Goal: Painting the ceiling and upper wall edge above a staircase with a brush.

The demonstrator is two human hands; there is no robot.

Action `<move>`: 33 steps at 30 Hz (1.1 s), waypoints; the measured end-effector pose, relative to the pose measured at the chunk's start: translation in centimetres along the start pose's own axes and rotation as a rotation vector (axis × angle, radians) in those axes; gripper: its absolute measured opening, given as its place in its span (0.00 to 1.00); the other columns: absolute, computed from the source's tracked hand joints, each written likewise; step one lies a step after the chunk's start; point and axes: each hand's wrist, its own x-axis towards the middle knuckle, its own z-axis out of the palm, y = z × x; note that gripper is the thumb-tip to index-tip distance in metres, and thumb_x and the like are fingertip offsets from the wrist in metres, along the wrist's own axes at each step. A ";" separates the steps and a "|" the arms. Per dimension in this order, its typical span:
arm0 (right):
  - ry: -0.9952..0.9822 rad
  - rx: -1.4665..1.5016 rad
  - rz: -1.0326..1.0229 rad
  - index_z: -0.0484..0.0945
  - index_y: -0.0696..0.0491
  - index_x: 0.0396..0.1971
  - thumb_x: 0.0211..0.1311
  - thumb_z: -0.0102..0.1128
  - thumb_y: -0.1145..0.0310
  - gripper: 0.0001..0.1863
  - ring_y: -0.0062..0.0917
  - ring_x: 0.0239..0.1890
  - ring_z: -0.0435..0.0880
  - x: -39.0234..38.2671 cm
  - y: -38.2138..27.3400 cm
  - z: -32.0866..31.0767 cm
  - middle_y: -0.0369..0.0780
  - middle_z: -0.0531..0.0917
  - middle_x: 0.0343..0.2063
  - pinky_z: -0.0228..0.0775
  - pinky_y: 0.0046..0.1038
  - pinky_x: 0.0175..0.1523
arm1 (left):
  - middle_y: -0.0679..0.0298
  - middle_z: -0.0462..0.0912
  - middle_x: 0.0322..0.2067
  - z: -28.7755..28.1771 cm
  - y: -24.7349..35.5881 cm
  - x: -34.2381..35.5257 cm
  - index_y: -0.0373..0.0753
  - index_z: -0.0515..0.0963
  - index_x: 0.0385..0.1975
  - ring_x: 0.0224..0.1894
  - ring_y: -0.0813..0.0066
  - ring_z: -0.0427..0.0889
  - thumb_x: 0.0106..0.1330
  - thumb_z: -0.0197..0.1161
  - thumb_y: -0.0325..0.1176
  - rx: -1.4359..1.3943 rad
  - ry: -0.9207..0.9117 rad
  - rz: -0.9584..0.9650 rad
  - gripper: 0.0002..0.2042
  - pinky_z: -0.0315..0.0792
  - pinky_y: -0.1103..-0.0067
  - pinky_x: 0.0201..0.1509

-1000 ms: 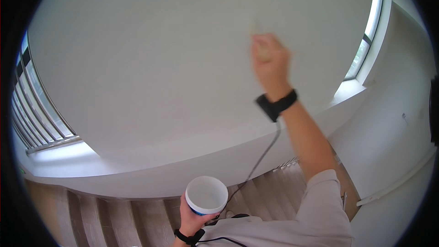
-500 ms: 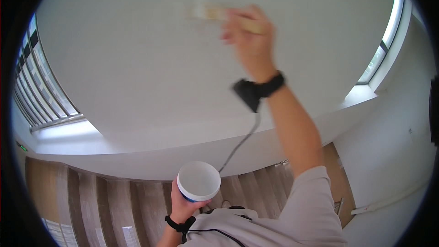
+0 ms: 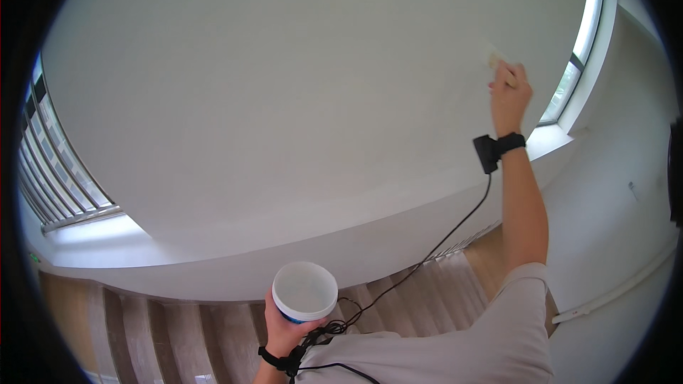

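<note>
My left hand (image 3: 286, 328) is wrapped round a white round bucket (image 3: 304, 291) with some blue low on its side. The bucket's mouth faces up, and its inside looks white; I cannot tell how full it is. My right arm is stretched far to the right, toward the window. In my right hand (image 3: 511, 96), closed, is a paintbrush (image 3: 496, 60) with a pale wooden handle. Its bristles are at the big pale wall (image 3: 306, 121), pointing up and left; their tip blends into the wall's colour.
Wooden stairs (image 3: 235, 331) run below me along the wall's foot. A barred window (image 3: 64, 163) is on the left, another window (image 3: 569, 78) on the right. A black cable (image 3: 434, 249) hangs from my right wristband to a coil by the bucket. A white pipe (image 3: 619, 288) lines the right wall.
My right hand has moved with the paintbrush from the upper middle of the wall to the right and somewhat lower. The left hand still holds the bucket in nearly the same place.
</note>
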 end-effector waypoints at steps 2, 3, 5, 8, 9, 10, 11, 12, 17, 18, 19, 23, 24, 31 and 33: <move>-0.044 0.001 -0.180 0.80 0.57 0.33 0.70 0.65 0.70 0.07 0.39 0.28 0.84 -0.7 -5.1 3.5 0.45 0.82 0.26 0.76 0.34 0.33 | 0.54 0.77 0.60 0.1 -0.4 -0.5 0.34 0.62 0.66 0.63 0.62 0.79 0.37 0.90 0.36 -0.029 0.016 0.006 0.54 0.73 0.65 0.67; -0.041 0.030 -0.262 0.81 0.56 0.34 0.68 0.67 0.71 0.05 0.45 0.30 0.84 -1.5 -7.8 5.5 0.48 0.82 0.28 0.76 0.37 0.34 | 0.54 0.77 0.59 0.2 -0.4 -0.6 0.34 0.62 0.66 0.62 0.62 0.79 0.37 0.90 0.35 -0.041 0.033 0.009 0.53 0.73 0.65 0.67; -0.095 0.194 -0.383 0.81 0.56 0.32 0.65 0.68 0.73 0.04 0.52 0.32 0.82 -4.4 -14.1 9.0 0.49 0.84 0.30 0.76 0.41 0.34 | 0.54 0.76 0.59 0.2 0.0 -1.1 0.34 0.61 0.66 0.62 0.62 0.79 0.37 0.90 0.35 -0.035 0.068 0.003 0.54 0.73 0.65 0.67; -0.163 0.466 -0.567 0.77 0.56 0.35 0.66 0.67 0.73 0.06 0.50 0.29 0.82 -8.5 -21.5 13.7 0.49 0.83 0.29 0.75 0.44 0.31 | 0.54 0.76 0.60 0.0 0.5 -1.9 0.34 0.61 0.66 0.62 0.62 0.78 0.38 0.89 0.34 -0.026 0.104 -0.007 0.53 0.73 0.65 0.67; -0.212 0.528 -0.593 0.75 0.57 0.34 0.68 0.65 0.73 0.07 0.46 0.26 0.82 -9.9 -23.8 15.2 0.48 0.82 0.27 0.74 0.43 0.29 | 0.55 0.75 0.60 -0.2 0.7 -2.2 0.34 0.61 0.66 0.62 0.62 0.78 0.38 0.89 0.33 -0.019 0.109 -0.010 0.53 0.73 0.65 0.67; -0.332 0.579 -0.565 0.77 0.59 0.34 0.68 0.65 0.73 0.06 0.43 0.23 0.81 -10.9 -25.8 15.9 0.45 0.82 0.27 0.73 0.38 0.27 | 0.55 0.75 0.60 -0.3 1.0 -2.5 0.34 0.61 0.66 0.62 0.62 0.78 0.38 0.89 0.33 -0.014 0.142 -0.015 0.53 0.73 0.65 0.67; -0.343 0.616 -0.569 0.77 0.59 0.34 0.68 0.65 0.73 0.06 0.43 0.23 0.81 -11.4 -26.8 16.5 0.45 0.82 0.27 0.73 0.38 0.27 | 0.54 0.75 0.61 -0.4 1.5 -2.6 0.34 0.61 0.67 0.63 0.62 0.78 0.38 0.90 0.34 -0.027 0.160 -0.005 0.54 0.73 0.65 0.68; -0.402 0.802 -0.419 0.80 0.60 0.34 0.70 0.65 0.72 0.07 0.36 0.23 0.82 -11.6 -27.7 17.0 0.42 0.82 0.27 0.73 0.33 0.27 | 0.54 0.75 0.61 -0.5 1.9 -3.2 0.34 0.61 0.67 0.64 0.62 0.77 0.38 0.90 0.35 -0.039 0.191 0.006 0.55 0.73 0.65 0.68; -0.523 1.162 0.134 0.80 0.62 0.36 0.75 0.62 0.72 0.09 0.21 0.22 0.85 -10.4 -28.3 19.1 0.40 0.83 0.24 0.77 0.22 0.26 | 0.54 0.75 0.63 -2.3 0.0 -5.1 0.34 0.60 0.70 0.66 0.61 0.76 0.37 0.93 0.41 0.132 0.293 0.058 0.59 0.71 0.64 0.70; -0.517 1.169 0.177 0.79 0.62 0.36 0.74 0.64 0.71 0.09 0.22 0.22 0.85 -9.9 -27.8 19.3 0.40 0.84 0.25 0.78 0.23 0.26 | 0.54 0.76 0.62 -2.6 0.5 -5.0 0.34 0.62 0.69 0.65 0.60 0.77 0.38 0.92 0.42 0.126 0.301 0.051 0.57 0.72 0.64 0.69; -0.541 1.184 0.173 0.79 0.62 0.36 0.74 0.64 0.71 0.09 0.22 0.22 0.85 -10.0 -28.2 19.4 0.40 0.84 0.25 0.78 0.23 0.26 | 0.54 0.77 0.61 -3.1 0.9 -5.1 0.34 0.64 0.68 0.64 0.59 0.78 0.38 0.91 0.44 0.122 0.305 0.042 0.55 0.72 0.65 0.68; -0.544 1.089 0.145 0.79 0.61 0.34 0.73 0.65 0.69 0.11 0.24 0.22 0.85 -9.9 -28.7 19.6 0.42 0.85 0.25 0.78 0.25 0.26 | 0.54 0.77 0.61 -3.2 1.1 -5.3 0.35 0.64 0.68 0.64 0.59 0.78 0.38 0.91 0.44 0.096 0.315 0.025 0.55 0.72 0.65 0.68; -0.535 1.075 0.151 0.79 0.61 0.34 0.73 0.65 0.69 0.11 0.24 0.22 0.85 -9.9 -28.9 19.9 0.43 0.85 0.25 0.78 0.26 0.27 | 0.54 0.78 0.61 -3.6 0.9 -5.0 0.35 0.64 0.68 0.64 0.59 0.78 0.38 0.92 0.44 0.094 0.301 0.027 0.55 0.72 0.65 0.68; -0.523 1.042 0.150 0.79 0.61 0.33 0.73 0.64 0.70 0.10 0.24 0.22 0.84 -10.4 -28.7 20.7 0.42 0.84 0.24 0.78 0.26 0.27 | 0.54 0.78 0.61 -5.5 0.6 -4.6 0.35 0.65 0.67 0.64 0.59 0.78 0.37 0.92 0.43 0.074 0.311 0.056 0.55 0.71 0.65 0.69; -0.512 1.012 0.147 0.79 0.61 0.33 0.73 0.64 0.70 0.10 0.24 0.22 0.84 -10.3 -28.4 20.5 0.42 0.84 0.24 0.77 0.25 0.27 | 0.54 0.78 0.61 -6.5 0.7 -4.9 0.35 0.65 0.67 0.64 0.59 0.78 0.38 0.92 0.43 0.068 0.327 0.043 0.55 0.71 0.65 0.69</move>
